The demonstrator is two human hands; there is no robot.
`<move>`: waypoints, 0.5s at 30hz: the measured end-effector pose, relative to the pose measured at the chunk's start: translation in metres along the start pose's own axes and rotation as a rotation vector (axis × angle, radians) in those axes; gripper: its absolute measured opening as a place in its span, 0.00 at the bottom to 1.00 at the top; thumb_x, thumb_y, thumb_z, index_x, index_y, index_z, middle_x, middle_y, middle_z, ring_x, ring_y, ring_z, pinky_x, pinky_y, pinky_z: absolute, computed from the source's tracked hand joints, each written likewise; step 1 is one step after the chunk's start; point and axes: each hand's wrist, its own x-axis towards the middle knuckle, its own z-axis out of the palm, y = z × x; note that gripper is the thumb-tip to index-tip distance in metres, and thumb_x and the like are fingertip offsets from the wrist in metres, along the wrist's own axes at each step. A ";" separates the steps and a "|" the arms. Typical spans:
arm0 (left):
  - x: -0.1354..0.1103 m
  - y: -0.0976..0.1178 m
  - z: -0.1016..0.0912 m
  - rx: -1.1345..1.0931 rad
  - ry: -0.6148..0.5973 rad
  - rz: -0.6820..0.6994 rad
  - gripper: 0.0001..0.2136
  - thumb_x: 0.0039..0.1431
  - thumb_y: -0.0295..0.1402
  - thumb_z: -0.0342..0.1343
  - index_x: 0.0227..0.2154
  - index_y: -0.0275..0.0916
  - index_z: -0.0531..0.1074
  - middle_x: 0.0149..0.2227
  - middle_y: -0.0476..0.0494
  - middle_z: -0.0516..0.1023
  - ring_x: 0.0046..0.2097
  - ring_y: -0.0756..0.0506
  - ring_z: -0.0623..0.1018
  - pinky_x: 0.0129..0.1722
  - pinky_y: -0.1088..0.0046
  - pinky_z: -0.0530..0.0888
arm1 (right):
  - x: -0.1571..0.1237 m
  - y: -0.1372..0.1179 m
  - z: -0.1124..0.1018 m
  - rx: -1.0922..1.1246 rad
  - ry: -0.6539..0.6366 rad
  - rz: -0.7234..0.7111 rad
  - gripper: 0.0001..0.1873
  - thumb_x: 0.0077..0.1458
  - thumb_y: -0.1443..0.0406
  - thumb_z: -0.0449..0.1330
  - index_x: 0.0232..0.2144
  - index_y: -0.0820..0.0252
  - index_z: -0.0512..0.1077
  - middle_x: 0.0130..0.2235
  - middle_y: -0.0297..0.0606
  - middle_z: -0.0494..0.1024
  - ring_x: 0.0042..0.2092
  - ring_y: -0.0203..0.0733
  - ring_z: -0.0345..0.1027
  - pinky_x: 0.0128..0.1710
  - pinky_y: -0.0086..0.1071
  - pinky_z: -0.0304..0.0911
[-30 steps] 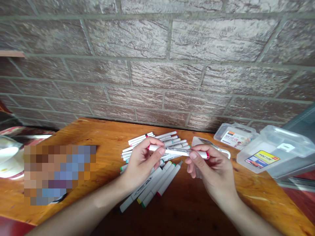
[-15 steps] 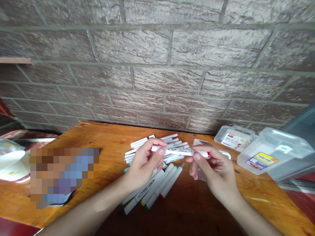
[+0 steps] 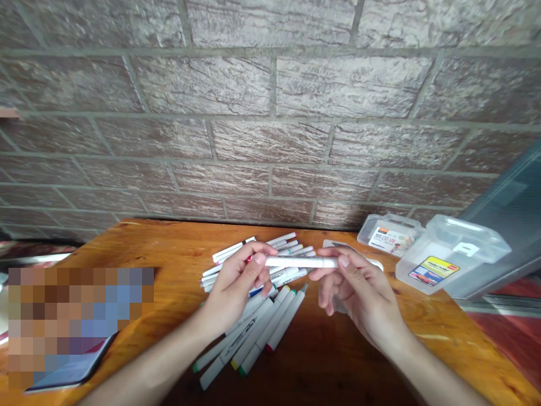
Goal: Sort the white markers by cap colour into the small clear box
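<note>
Between both hands, a white marker (image 3: 296, 261) lies level above the table. My left hand (image 3: 240, 276) pinches its left end between thumb and fingers, and my right hand (image 3: 363, 287) pinches its right end. Both hands are closed on it, and their fingers hide the tips. Its plain white side faces me. Below and behind the hands, many loose white markers (image 3: 270, 324) with coloured ends lie in a spread pile on the table.
A wooden table (image 3: 169, 259) meets a brick wall (image 3: 245, 138). Right of the hands stand a clear plastic marker case (image 3: 431, 254) and a smaller clear case (image 3: 389, 237) with a label. A tablet-like device (image 3: 80, 366), mostly blurred out, lies at left.
The marker has rolled between my fingers, so its printed side no longer faces me. The view has shifted; both hands keep their grip.
</note>
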 end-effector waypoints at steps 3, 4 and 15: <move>-0.007 -0.005 -0.002 -0.024 0.012 0.003 0.14 0.72 0.43 0.55 0.47 0.38 0.75 0.27 0.53 0.63 0.27 0.51 0.67 0.29 0.73 0.70 | -0.002 0.001 0.003 0.011 -0.006 0.009 0.13 0.69 0.56 0.62 0.48 0.56 0.80 0.37 0.42 0.87 0.24 0.39 0.77 0.20 0.29 0.71; -0.009 -0.006 -0.002 -0.020 0.014 -0.003 0.14 0.73 0.44 0.54 0.47 0.38 0.75 0.27 0.52 0.64 0.28 0.51 0.67 0.30 0.73 0.70 | -0.003 0.001 0.004 0.014 -0.007 0.013 0.13 0.69 0.56 0.61 0.48 0.55 0.80 0.37 0.43 0.87 0.24 0.40 0.77 0.20 0.29 0.71; -0.023 -0.003 0.001 -0.021 0.022 0.041 0.16 0.75 0.42 0.50 0.50 0.38 0.77 0.29 0.46 0.73 0.28 0.49 0.70 0.30 0.72 0.69 | -0.005 0.000 0.006 0.036 0.031 0.025 0.13 0.69 0.57 0.61 0.46 0.55 0.83 0.35 0.42 0.86 0.24 0.40 0.76 0.20 0.29 0.71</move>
